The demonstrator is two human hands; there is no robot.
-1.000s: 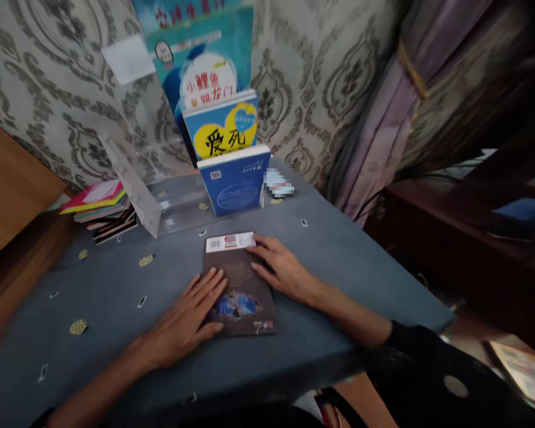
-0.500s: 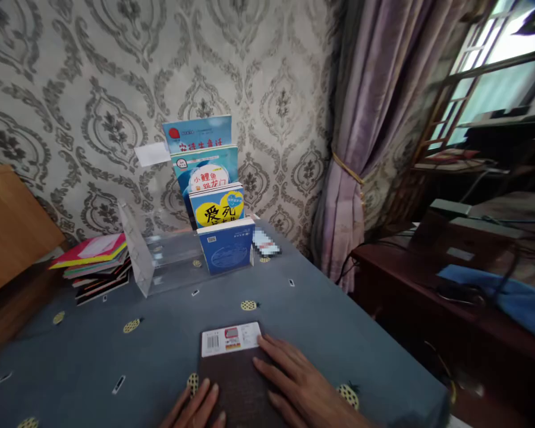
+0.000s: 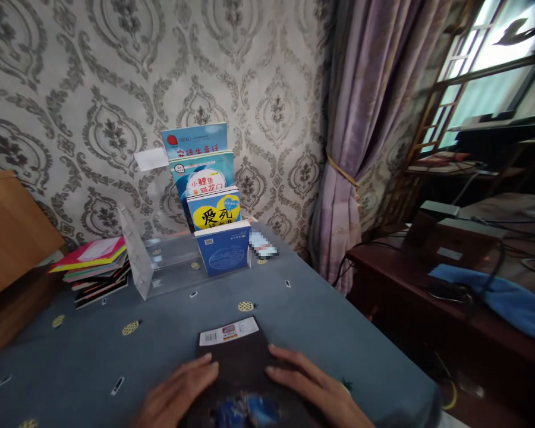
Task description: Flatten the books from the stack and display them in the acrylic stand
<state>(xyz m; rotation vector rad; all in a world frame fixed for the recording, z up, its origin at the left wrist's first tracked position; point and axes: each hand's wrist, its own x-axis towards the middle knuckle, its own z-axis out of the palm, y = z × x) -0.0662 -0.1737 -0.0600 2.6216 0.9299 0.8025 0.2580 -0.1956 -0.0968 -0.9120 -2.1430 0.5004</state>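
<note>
A dark brown book (image 3: 241, 362) lies in front of me, with a white barcode label (image 3: 229, 331) along its far end and a blue picture (image 3: 248, 410) near its close end. Its near side looks tilted up toward me. My left hand (image 3: 178, 386) is at the left edge, fingertips on the cover and thumb hidden. Along the right edge my right hand (image 3: 312, 383) has its fingers on the cover, its thumb out of sight too. The two hands grip the book between them.
A clear acrylic rack (image 3: 136, 255) holds several upright books (image 3: 223, 255) by the wall. A stack of books and folders (image 3: 100, 261) lies left of it. Blue patterned cloth (image 3: 160, 356) covers the table. A dark red desk (image 3: 383, 285) stands to the right, past the table's edge.
My hands have shifted from lying on the cover to the book's two sides. The near end of the book has tipped up, and a blue picture now shows there.
</note>
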